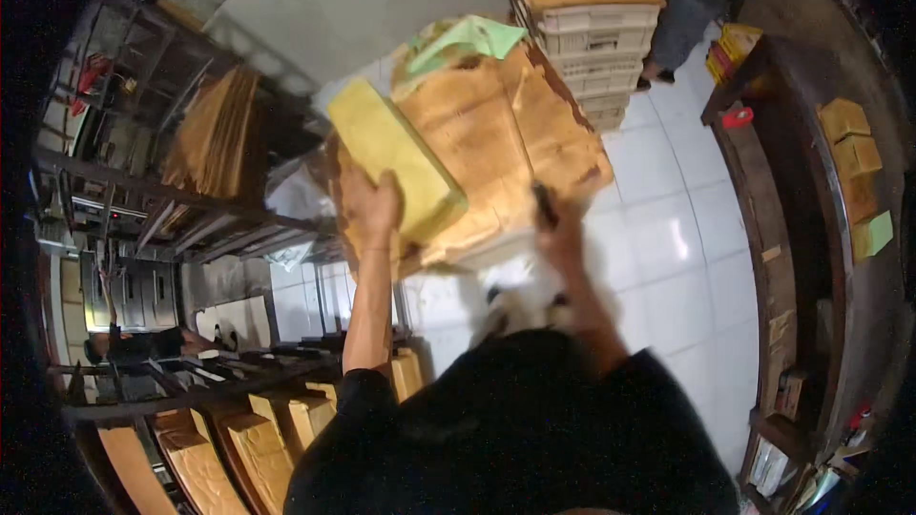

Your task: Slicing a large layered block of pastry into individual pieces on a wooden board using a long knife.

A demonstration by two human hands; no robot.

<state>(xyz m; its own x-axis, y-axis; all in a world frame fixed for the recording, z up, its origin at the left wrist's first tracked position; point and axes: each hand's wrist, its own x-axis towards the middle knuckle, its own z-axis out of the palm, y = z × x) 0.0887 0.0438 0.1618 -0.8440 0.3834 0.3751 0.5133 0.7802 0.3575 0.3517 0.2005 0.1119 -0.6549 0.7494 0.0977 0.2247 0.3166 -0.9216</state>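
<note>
My left hand (373, 204) grips the lower left edge of a yellow rectangular block (397, 157), which lies tilted over a worn brown paper-like cover (479, 150). A dark, blurred handheld object (545, 204) is held in my right hand (562, 229), at the right front part of the cover; its kind cannot be told. Beyond the block, a crumpled light green sheet (469, 43) rests at the far end of the cover.
Stacked pale plastic crates (601, 43) stand beyond on the right, near another person's legs (687, 14). A dark wooden shelf (766, 229) runs along the right. Racks at the left hold brown sheets (215, 132) and wrapped blocks (261, 443). White floor tiles (665, 229) show between.
</note>
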